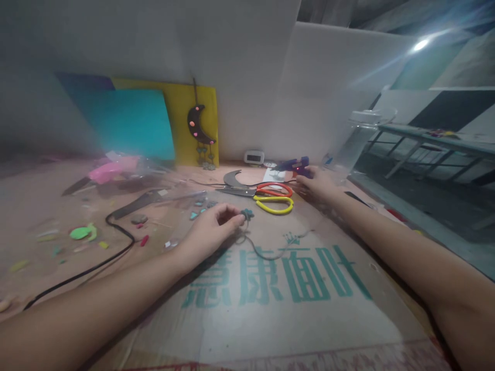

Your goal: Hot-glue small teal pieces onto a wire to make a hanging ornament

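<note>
My left hand (218,224) pinches a small dark teal piece (247,213) between thumb and fingertips, low over the board. A thin grey cord (266,257) trails from near these fingertips in a loose curve to the right. Farther back, my right hand (315,183) has its fingers closed around a dark blue glue gun (296,165), which shows a small red light. Between the hands lie scissors (274,198) with one red and one yellow handle. A grey crescent cutout (232,179) lies beside their blades. Small teal-and-grey pieces (194,215) lie behind my left hand.
A decorated crescent hanging (197,126) leans on a yellow board (211,103) beside a turquoise sheet (135,123). Left are a pink object (116,167), a black cable (133,239) and colourful scraps (81,233). A white digital device (254,156) and clear container (353,139) stand behind.
</note>
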